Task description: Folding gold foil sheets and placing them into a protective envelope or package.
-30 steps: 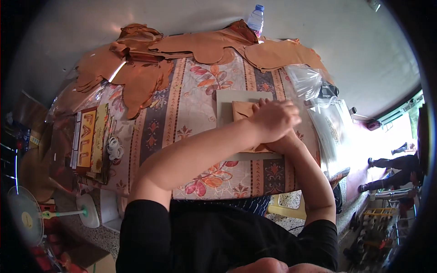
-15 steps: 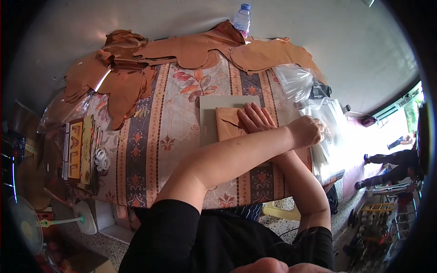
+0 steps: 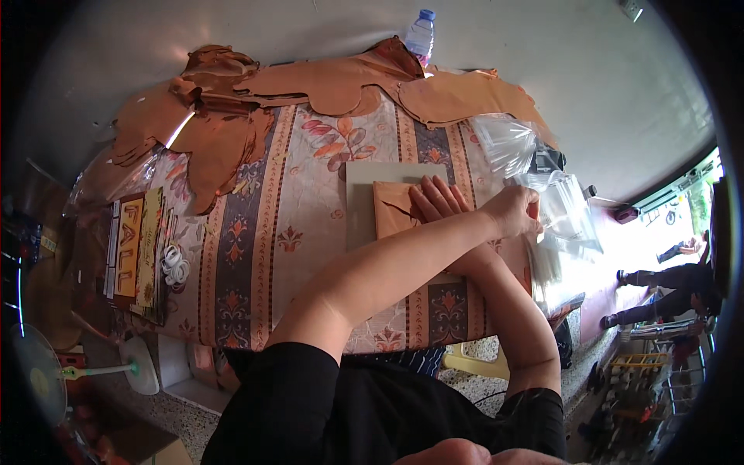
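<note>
The brown packet (image 3: pixel 391 208) lies on the grey board (image 3: pixel 359 205) in front of you, and your right hand (image 3: pixel 439 201) rests flat on it, fingers slightly spread, as it did half a second ago. Your left hand (image 3: pixel 512 211), crossed over to the right, has come back a little from the clear bags (image 3: pixel 571 208), and the nearest bag now stands more open and lifted. Its fingers are curled at the bag's edge; you cannot tell whether they pinch it.

You have bare counter (image 3: pixel 314 205) left of the board, as far as the card stack (image 3: pixel 133 248) and white rings (image 3: pixel 176 267). Brown sheets (image 3: pixel 302 84) line the far edge; the bags crowd the right end.

Your left forearm hides the packet's lower part and your right wrist. Glare washes out the bags' outer side, and the black thing (image 3: pixel 548 160) behind them is hard to make out.
</note>
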